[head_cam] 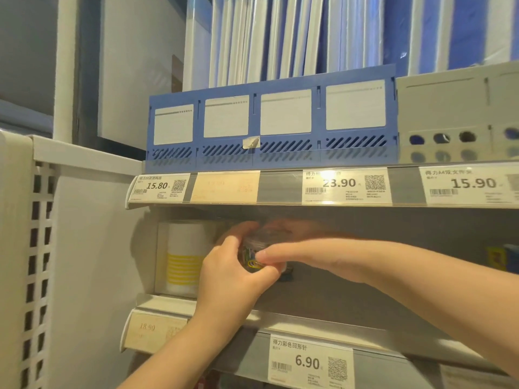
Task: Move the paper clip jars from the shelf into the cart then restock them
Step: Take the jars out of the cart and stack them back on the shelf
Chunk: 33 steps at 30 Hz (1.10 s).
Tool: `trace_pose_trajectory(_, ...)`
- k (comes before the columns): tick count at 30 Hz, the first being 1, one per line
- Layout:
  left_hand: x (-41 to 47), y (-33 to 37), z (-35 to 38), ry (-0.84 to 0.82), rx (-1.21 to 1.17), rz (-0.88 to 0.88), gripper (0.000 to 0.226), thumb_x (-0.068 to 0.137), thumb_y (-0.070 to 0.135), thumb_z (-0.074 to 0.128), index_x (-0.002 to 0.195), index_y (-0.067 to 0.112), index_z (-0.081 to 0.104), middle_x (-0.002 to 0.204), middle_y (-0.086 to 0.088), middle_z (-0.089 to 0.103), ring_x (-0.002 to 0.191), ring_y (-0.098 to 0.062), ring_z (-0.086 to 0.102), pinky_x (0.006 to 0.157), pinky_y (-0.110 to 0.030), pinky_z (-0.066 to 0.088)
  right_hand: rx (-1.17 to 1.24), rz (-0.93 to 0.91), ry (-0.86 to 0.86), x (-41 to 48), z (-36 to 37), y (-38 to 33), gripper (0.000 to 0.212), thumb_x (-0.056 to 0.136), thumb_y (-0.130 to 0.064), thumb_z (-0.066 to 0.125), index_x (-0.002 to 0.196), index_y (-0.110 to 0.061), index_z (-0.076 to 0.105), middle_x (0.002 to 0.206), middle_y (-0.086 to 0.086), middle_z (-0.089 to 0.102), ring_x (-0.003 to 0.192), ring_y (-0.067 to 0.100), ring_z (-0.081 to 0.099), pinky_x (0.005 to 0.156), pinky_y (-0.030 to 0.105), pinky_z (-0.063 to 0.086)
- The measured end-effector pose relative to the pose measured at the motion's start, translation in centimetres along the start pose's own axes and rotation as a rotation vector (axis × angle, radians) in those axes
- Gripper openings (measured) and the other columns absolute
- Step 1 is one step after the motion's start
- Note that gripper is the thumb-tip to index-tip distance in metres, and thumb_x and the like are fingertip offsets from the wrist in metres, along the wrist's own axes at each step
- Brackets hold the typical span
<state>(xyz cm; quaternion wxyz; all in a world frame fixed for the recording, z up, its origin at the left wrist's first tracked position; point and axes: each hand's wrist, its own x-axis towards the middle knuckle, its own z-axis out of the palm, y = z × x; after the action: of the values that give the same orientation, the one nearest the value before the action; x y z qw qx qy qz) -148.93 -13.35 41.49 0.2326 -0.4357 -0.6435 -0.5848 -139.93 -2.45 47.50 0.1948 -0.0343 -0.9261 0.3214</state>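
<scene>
At the far left stood a white perforated side panel (36,248). Just right of it, on the lower shelf (323,299), a white box with yellow stripes (182,256) sat against the left end of the bay. On the upper shelf rail above it was a price tag reading 15.80 (158,188).

On the upper shelf stood a blue file organiser (272,119) with four white label panels, and upright blue and white folders (280,37) behind it.

The left hand (233,273) reached up from the bottom left into the lower bay. Its fingers were curled round the left side of the paper clip jar (251,258), with the thumb on the near side. The jar was clear, with coloured clips visible inside. It was inside the shelf bay, just right of the striped box and between the two hands. It could not be told whether its base rested on the shelf.

The right hand (303,256) came in from the right, and its fingers pinched the jar's right side. The area directly above both hands was blurred.

Below, on the lower shelf rail, was a price tag reading 6.90 (309,360). Further right on the upper rail were tags reading 23.90 (345,185) and 15.90 (469,183). A grey file box (457,113) with round holes stood above them, touching the blue organiser.
</scene>
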Motion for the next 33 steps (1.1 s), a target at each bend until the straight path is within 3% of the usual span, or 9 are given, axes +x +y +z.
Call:
trace_pose_trajectory(2,0.0,-0.1,0.0,-0.018,0.012,-0.007,0.054,0.054,0.047,0.071,0.101,0.051,0.046,0.094,0.016,0.063,0.088,-0.007,0.059,0.073,-0.024,0.048,-0.013,0.039,0.067,0.5,0.0,0.1,0.074,0.054,-0.050,0.075,0.122,-0.030,0.056,0.120,-0.013,0.059,0.112,0.008,0.054,0.100,0.032,0.043)
trace_pose_trajectory(5,0.0,-0.6,0.0,0.039,-0.012,-0.012,0.067,0.061,0.040,0.081,0.116,0.040,0.044,0.101,0.015,0.057,0.095,-0.002,0.054,0.080,-0.019,0.043,-0.017,0.135,0.139,1.6,-1.3,0.6,0.041,0.070,-0.041,0.076,0.106,-0.035,0.058,0.103,-0.017,0.057,0.097,0.003,0.052,0.083,0.023,0.040)
trace_pose_trajectory(9,-0.1,-1.3,-0.1,0.163,-0.035,0.024,0.047,0.075,0.012,0.068,0.099,0.043,0.043,0.099,0.014,0.050,0.096,0.015,0.044,0.074,-0.001,0.035,-0.001,0.200,0.228,4.0,-3.4,2.4,0.024,0.081,-0.026,0.070,0.103,-0.020,0.062,0.100,-0.003,0.061,0.094,0.009,0.055,0.078,0.021,0.042)
trace_pose_trajectory(11,0.1,-1.7,-0.1,0.195,-0.047,-0.012,0.045,0.077,-0.001,0.057,0.094,0.039,0.044,0.097,0.006,0.051,0.093,0.005,0.048,0.072,-0.007,0.038,-0.065,0.252,0.222,5.3,-3.6,3.8,0.032,0.080,-0.028,0.071,0.108,-0.015,0.063,0.107,0.002,0.061,0.103,0.015,0.056,0.085,0.024,0.042)
trace_pose_trajectory(14,0.4,-2.0,-0.1,0.219,-0.067,-0.047,0.041,0.077,-0.007,0.050,0.091,0.031,0.047,0.095,-0.001,0.051,0.088,-0.015,0.052,0.074,-0.022,0.042,-0.189,0.284,0.173,6.6,-3.2,4.9,0.039,0.079,-0.033,0.071,0.110,-0.012,0.061,0.103,0.002,0.058,0.102,0.019,0.054,0.080,0.026,0.042)
trace_pose_trajectory(16,0.5,-2.0,0.0,0.216,-0.059,-0.053,0.038,0.076,-0.008,0.051,0.092,0.026,0.048,0.094,-0.001,0.050,0.087,-0.016,0.052,0.073,-0.028,0.042,-0.233,0.286,0.148,7.2,-2.8,5.3,0.044,0.081,-0.033,0.070,0.114,-0.006,0.060,0.113,0.009,0.060,0.107,0.023,0.055,0.088,0.031,0.045)
trace_pose_trajectory(20,0.4,-1.8,0.0,0.214,-0.041,-0.040,0.043,0.074,-0.007,0.053,0.095,0.030,0.048,0.093,0.004,0.049,0.085,-0.005,0.050,0.067,-0.010,0.039,-0.273,0.337,0.105,8.2,-1.4,6.2,0.069,0.084,-0.042,0.066,0.137,-0.004,0.043,0.138,0.011,0.047,0.122,0.024,0.048,0.095,0.026,0.040)
trace_pose_trajectory(27,0.3,-1.9,0.1,0.249,-0.051,-0.042,0.039,0.075,-0.005,0.054,0.088,0.032,0.048,0.089,0.001,0.049,0.077,-0.010,0.050,0.066,-0.014,0.038,-0.256,0.350,0.146,9.1,-0.6,7.1,0.059,0.081,-0.039,0.067,0.127,-0.007,0.050,0.110,0.007,0.056,0.093,0.018,0.055,0.070,0.026,0.046)
trace_pose_trajectory(33,0.3,-1.8,0.0,0.251,-0.060,-0.025,0.039,0.075,-0.004,0.053,0.087,0.032,0.048,0.091,0.005,0.049,0.083,0.000,0.048,0.067,-0.008,0.038,-0.258,0.331,0.181,9.4,-0.2,7.7,0.069,0.078,-0.039,0.071,0.134,-0.010,0.044,0.128,0.006,0.052,0.111,0.019,0.053,0.091,0.032,0.049)
